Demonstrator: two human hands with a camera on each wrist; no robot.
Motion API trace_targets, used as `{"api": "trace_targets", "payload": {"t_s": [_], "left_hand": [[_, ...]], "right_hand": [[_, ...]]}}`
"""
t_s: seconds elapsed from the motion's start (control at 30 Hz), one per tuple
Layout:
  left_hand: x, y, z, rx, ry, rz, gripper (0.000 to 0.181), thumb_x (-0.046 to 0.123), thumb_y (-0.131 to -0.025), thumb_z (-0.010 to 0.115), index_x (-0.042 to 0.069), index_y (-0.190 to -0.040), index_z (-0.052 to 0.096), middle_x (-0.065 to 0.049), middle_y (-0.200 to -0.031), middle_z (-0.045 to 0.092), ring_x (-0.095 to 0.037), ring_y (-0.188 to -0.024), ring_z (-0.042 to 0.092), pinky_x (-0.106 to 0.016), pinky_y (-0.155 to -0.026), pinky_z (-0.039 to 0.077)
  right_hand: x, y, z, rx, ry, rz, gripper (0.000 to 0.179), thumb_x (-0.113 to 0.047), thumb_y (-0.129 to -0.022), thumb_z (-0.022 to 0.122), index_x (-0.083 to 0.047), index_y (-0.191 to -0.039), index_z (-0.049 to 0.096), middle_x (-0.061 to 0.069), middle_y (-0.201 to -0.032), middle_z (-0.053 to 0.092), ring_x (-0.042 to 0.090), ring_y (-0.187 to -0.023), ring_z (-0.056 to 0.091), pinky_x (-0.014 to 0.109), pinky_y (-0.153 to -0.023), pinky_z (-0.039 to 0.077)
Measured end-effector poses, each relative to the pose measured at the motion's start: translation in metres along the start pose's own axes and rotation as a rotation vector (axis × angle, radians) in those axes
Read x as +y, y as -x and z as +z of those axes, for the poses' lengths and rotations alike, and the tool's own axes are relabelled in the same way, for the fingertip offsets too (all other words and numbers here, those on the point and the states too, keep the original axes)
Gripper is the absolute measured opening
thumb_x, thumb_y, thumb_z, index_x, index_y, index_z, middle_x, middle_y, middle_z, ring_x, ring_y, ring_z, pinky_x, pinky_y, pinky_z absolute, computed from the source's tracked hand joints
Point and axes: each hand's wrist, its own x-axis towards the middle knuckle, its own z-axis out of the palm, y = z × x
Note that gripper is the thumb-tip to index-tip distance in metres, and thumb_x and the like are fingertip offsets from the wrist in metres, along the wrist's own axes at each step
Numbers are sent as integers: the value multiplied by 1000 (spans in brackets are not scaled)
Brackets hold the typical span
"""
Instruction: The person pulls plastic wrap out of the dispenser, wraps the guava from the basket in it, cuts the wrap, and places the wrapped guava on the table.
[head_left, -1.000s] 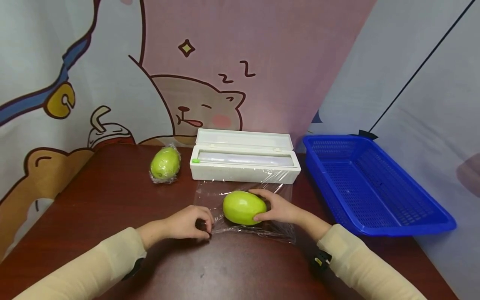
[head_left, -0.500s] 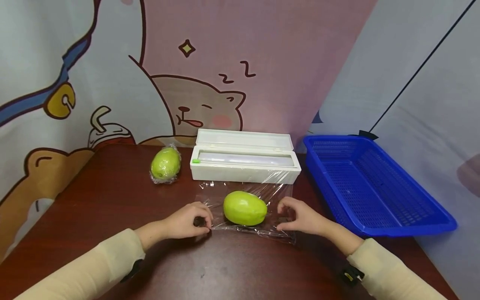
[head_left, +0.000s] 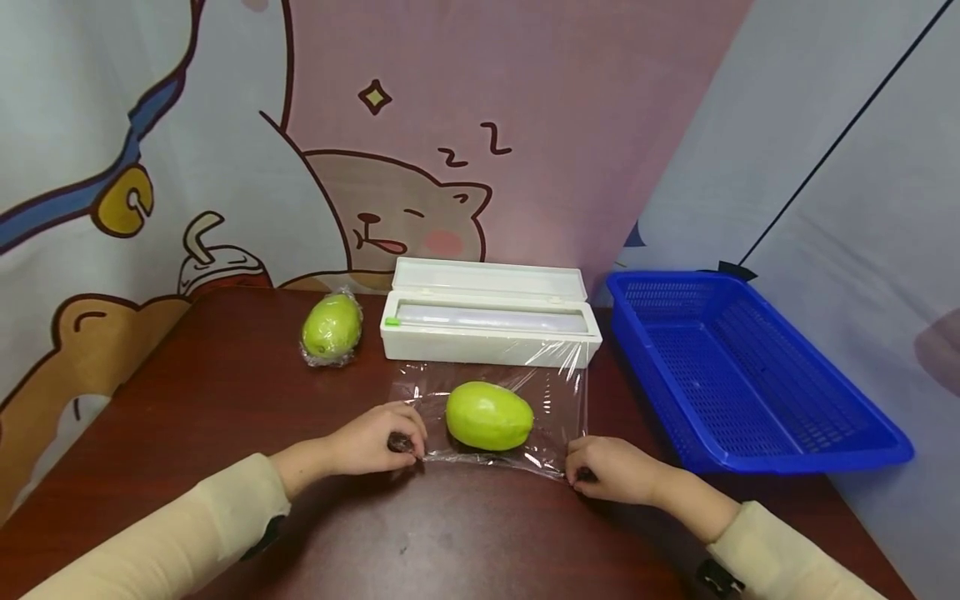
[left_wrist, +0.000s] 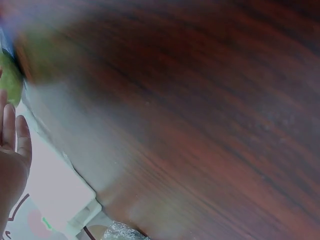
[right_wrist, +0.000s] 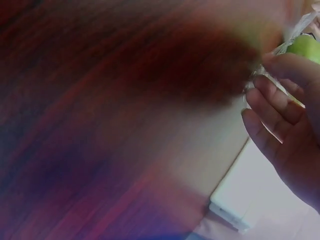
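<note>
A smooth green oval fruit (head_left: pixel 489 416) lies on its side on a sheet of cling film (head_left: pixel 551 408). The film runs from a white cling film box (head_left: pixel 491 343) with its lid raised. At the film's near left corner, my left hand (head_left: pixel 378 439) pinches the edge between thumb and fingers. My right hand (head_left: pixel 618 472) pinches the near right corner, and the front edge stretches between both hands. Neither hand touches the fruit. In the right wrist view, film (right_wrist: pixel 270 75) gathers at the right hand's fingertips (right_wrist: pixel 254 92). Only part of the left hand (left_wrist: pixel 12 150) shows in the left wrist view.
Back left on the brown table (head_left: pixel 450 533) sits a second green fruit (head_left: pixel 332 327) wrapped in film. A blue plastic basket (head_left: pixel 750 375) stands to the right, close to the right forearm. A cartoon-printed cloth (head_left: pixel 570 125) hangs behind the table.
My right hand has let go of the fruit, moved right and toward me, and taken hold of the film's near right corner. The film looks tauter. The left hand has barely moved.
</note>
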Motion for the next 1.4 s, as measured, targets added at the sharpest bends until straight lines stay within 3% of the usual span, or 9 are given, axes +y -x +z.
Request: {"api": "trace_targets", "payload": {"t_s": [0.23,0.4,0.63,0.77,0.9,1.0,1.2,1.4], "left_hand": [[0,3,-1,10,-13,-6,10,8,-74,71,17,-78,70,5,-91,65,-11,-92,57,-31,-87,47],[1,3,-1,30,-77,19,10,10,-73,72,19,-76,70,8,-88,66,-10,-90,58,-35,-86,43],[-1,3,-2,36,-79,25,11,11,-71,74,19,-75,70,10,-86,65,-9,-89,58,-33,-84,43],[-3,1,-1,64,-65,50,13,18,-70,79,20,-74,67,11,-82,64,-6,-84,58,-32,-84,44],[-4,-2,1,107,-64,98,15,19,-71,80,19,-73,65,11,-78,62,-5,-78,57,-31,-81,46],[-2,-4,1,125,-84,98,13,18,-73,78,20,-73,64,9,-80,63,-7,-80,56,-29,-78,46],[0,-11,-4,130,-94,16,13,17,-76,73,20,-72,61,5,-87,63,-11,-87,56,-29,-80,47],[-2,-21,-7,109,-85,-13,16,16,-75,71,19,-70,56,7,-86,61,-11,-87,55,-29,-81,46]], "right_hand": [[-3,4,-6,-8,-34,43,22,-9,-74,71,-22,-66,54,-16,-69,51,-4,-65,46,13,-58,41],[-6,6,-9,31,25,19,23,-9,-72,72,-22,-66,54,-16,-69,51,-4,-64,44,15,-56,41],[-6,7,-16,166,178,-88,28,-7,-64,76,-22,-65,52,-14,-68,45,-2,-63,41,13,-52,37],[-2,6,-22,240,199,-106,29,-5,-63,75,-22,-65,52,-14,-69,46,-2,-64,43,13,-53,39],[3,6,-28,263,189,-51,25,-6,-66,74,-22,-68,55,-14,-71,48,-1,-66,46,15,-56,43],[7,4,-30,274,198,-18,24,-7,-67,74,-22,-68,56,-13,-71,49,0,-67,46,17,-56,44],[11,-3,-31,316,204,48,21,-7,-69,74,-20,-69,57,-10,-71,51,3,-67,47,21,-58,46],[11,-9,-29,340,145,233,17,-9,-74,74,-19,-73,60,-10,-72,56,9,-70,54,29,-64,48]]}}
